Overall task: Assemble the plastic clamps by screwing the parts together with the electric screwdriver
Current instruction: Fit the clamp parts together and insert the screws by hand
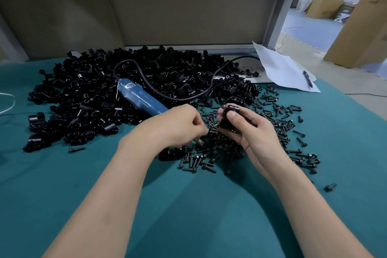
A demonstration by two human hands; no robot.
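Note:
My left hand (pixel 182 126) grips the front end of the blue electric screwdriver (pixel 138 95); its metal tip (pixel 200 142) pokes out below my curled fingers, down among the screws. My right hand (pixel 253 132) holds a black plastic clamp (pixel 228 118) upright between thumb and fingers, just right of my left hand. A heap of loose black screws (pixel 209 157) lies beneath and around both hands. Behind them a big pile of black clamp parts (pixel 94 94) covers the green table (pixel 188 216).
The screwdriver's black cable (pixel 188 96) loops across the pile toward the back right. White paper (pixel 282 69) with a black pen (pixel 307 77) lies at the right rear. A brown panel (pixel 188 10) backs the table. Cardboard boxes (pixel 366 17) stand to the right. A white cord (pixel 8 103) lies at the left edge.

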